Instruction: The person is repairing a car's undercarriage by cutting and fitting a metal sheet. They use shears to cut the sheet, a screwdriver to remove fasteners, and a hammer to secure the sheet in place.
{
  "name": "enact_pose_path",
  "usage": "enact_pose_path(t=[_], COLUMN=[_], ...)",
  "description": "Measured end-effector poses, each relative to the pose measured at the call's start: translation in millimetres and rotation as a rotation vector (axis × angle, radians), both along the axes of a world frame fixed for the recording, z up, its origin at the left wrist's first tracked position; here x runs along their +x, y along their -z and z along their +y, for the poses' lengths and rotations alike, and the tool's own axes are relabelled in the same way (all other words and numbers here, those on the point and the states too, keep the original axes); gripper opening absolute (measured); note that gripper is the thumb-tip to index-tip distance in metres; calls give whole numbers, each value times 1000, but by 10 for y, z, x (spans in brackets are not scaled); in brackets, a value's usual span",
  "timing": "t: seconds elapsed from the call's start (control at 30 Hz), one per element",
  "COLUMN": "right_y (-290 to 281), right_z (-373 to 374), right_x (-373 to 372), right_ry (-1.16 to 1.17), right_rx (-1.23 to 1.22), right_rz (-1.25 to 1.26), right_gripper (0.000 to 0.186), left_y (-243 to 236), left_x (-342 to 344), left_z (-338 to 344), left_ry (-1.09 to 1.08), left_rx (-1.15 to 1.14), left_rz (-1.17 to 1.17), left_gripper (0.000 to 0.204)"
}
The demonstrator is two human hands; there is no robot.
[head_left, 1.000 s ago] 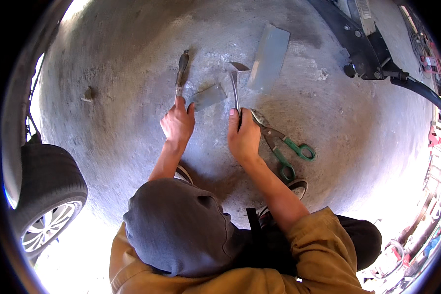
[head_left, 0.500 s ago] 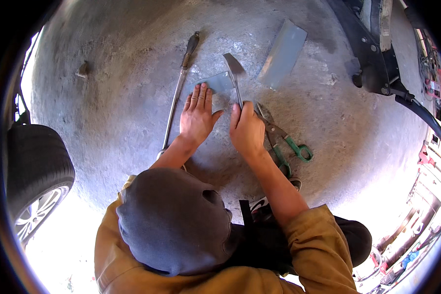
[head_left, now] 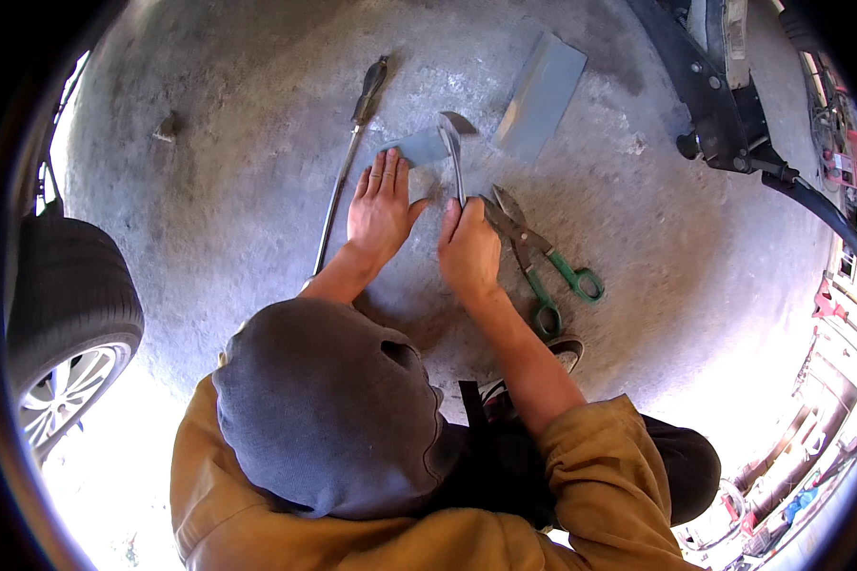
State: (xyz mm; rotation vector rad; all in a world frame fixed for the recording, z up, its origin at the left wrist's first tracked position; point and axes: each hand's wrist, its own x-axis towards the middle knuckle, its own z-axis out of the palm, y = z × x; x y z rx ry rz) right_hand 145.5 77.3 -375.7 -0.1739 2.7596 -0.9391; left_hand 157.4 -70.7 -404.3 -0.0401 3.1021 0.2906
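Note:
A small grey metal sheet (head_left: pixel 417 146) lies on the concrete floor. My left hand (head_left: pixel 381 217) is open and flat, its fingertips pressing on the sheet's near left part. In my right hand (head_left: pixel 469 253) is the handle of a hammer (head_left: pixel 453 143); its head is at the sheet's right end, and whether it touches the metal I cannot tell. Tin snips (head_left: pixel 533 255) with green handles lie partly spread just right of my right hand. Left of my left hand rests a long metal bar with a dark handle (head_left: pixel 350 152).
A larger grey metal strip (head_left: pixel 541 100) lies on the floor (head_left: pixel 238 190) at the far right of the hammer. A black jointed metal arm (head_left: pixel 719 100) stands at upper right. On the left is a car wheel (head_left: pixel 71 333). Assorted gear lines the right rim.
The hammer head has turned in my right hand, its broad end now toward the right instead of the left. My left hand stays flat on the sheet. The whole view has shifted slightly.

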Motion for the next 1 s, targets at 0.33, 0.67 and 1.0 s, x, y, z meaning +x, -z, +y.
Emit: enact_pose_path(t=[0.33, 0.67, 1.0], right_y=[-50, -25, -206], right_z=[36, 22, 19], right_x=[-13, 13, -177], right_ry=[-49, -54, 158], right_rx=[112, 101, -129], right_rz=[-167, -137, -48], right_gripper=[34, 34, 34], left_y=[-7, 6, -41], left_x=[-1, 43, -379], left_z=[-21, 32, -249], left_ry=[12, -23, -44], left_rx=[-36, -44, 95], left_rz=[-26, -37, 58], left_gripper=[71, 76, 46])
